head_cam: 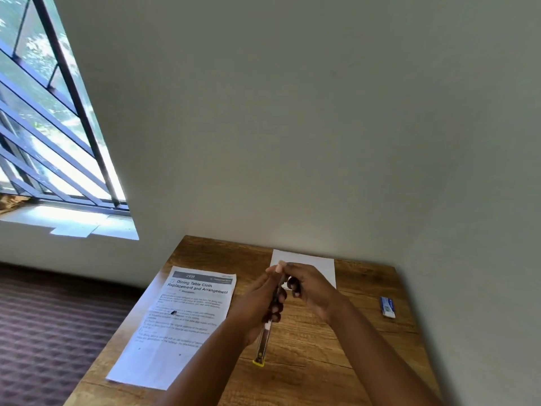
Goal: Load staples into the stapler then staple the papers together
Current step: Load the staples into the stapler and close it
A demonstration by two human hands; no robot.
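Note:
My left hand (265, 300) grips a slim metal stapler (265, 341) above the wooden table (322, 361). The stapler's magazine tray slides out toward me and ends in a yellow tip (259, 363). My right hand (307, 285) pinches at the stapler's far end, fingers closed; whether it holds staples is hidden. A printed sheet (181, 323) headed "Dining Table Cloth Replacement and Arrangement" lies left of my hands. A blank white sheet (319, 268) lies beyond them, against the wall.
A small blue and white staple box (388, 307) lies near the table's right side. The table stands in a corner against a pale wall. A barred window (52, 127) is at the left, and patterned carpet (44, 332) lies below it.

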